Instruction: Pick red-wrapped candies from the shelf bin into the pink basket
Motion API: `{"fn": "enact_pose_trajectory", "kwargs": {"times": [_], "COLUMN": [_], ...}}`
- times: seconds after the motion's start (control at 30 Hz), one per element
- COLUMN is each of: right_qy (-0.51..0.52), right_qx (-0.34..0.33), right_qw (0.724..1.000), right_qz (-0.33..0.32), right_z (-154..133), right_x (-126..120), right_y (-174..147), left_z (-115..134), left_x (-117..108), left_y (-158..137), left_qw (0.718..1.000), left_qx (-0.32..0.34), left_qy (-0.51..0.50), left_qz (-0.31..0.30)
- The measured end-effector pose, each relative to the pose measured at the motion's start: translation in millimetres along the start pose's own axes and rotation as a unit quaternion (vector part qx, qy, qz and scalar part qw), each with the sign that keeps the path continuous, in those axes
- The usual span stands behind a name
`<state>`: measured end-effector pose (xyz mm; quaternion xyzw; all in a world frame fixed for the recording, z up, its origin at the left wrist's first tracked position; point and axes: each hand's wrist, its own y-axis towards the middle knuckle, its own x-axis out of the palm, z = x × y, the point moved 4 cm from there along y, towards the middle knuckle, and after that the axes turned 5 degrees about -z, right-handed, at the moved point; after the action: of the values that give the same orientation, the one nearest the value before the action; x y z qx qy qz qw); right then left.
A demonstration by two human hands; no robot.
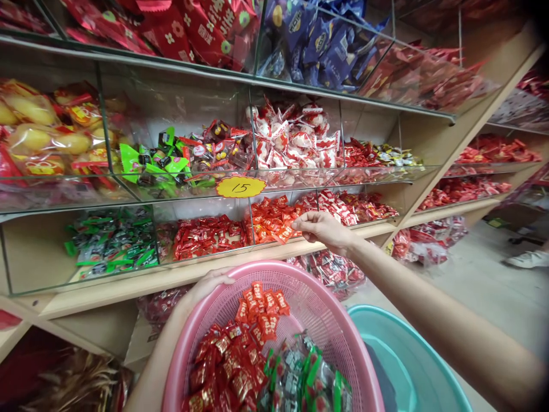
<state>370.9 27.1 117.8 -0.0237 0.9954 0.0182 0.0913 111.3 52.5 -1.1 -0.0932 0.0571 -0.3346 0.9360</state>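
Note:
A pink mesh basket (343, 303) is in front of me. My left hand (210, 286) grips its rim on the far left side, thumb and fingers partly hidden. Inside lie orange-red wrapped candies (257, 306), darker red wrapped candies (240, 366) and clear-and-green wrapped candies (300, 372). My right hand (319, 228) reaches over the basket to the lower shelf. Its thumb and index finger are pinched together at an orange-red wrapped candy (283, 233), at the front of a compartment of like candies (270, 214).
Glass-fronted shelves (180, 197) hold many wrapped sweets in divided compartments. A yellow tag (241, 187) marked 15 is on the glass. Beside the basket stands a turquoise tub (429, 349). Bagged sweets (334, 269) lie below the shelf; a person's shoe (527, 259) shows at right.

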Motion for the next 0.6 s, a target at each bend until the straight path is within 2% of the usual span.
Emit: {"fn": "enact_pose_trajectory", "kwargs": {"times": [0.1, 0.17, 0.27, 0.33, 0.47, 0.6], "right_qy": [-0.019, -0.073, -0.208, -0.269, -0.335, -0.395], "right_qx": [0.013, 0.036, 0.069, 0.076, 0.072, 0.038], "right_qw": [1.0, 0.995, 0.966, 0.945, 0.923, 0.904], "right_qz": [-0.015, -0.051, -0.136, -0.169, -0.172, -0.158], "right_z": [8.6, 22.8, 51.8, 69.4, 90.8, 97.6], "right_x": [3.4, 8.5, 23.0, 33.9, 54.4, 74.2], "right_y": [-1.2, -2.9, -8.5, -11.5, -7.7, 1.0], "left_z": [5.7, 9.8, 15.5, 17.8, 15.3, 12.4], "left_x": [0.7, 3.3, 9.8, 12.6, 12.6, 7.8], "left_y": [-3.1, -7.1, -12.9, -14.8, -12.3, -9.6], "left_qw": [1.0, 0.999, 0.998, 0.998, 0.998, 0.997], "left_qx": [-0.011, -0.028, -0.04, -0.034, -0.04, -0.042], "left_qy": [0.015, 0.009, -0.005, -0.01, -0.02, -0.025], "left_qz": [0.018, 0.033, 0.043, 0.051, 0.048, 0.054]}}
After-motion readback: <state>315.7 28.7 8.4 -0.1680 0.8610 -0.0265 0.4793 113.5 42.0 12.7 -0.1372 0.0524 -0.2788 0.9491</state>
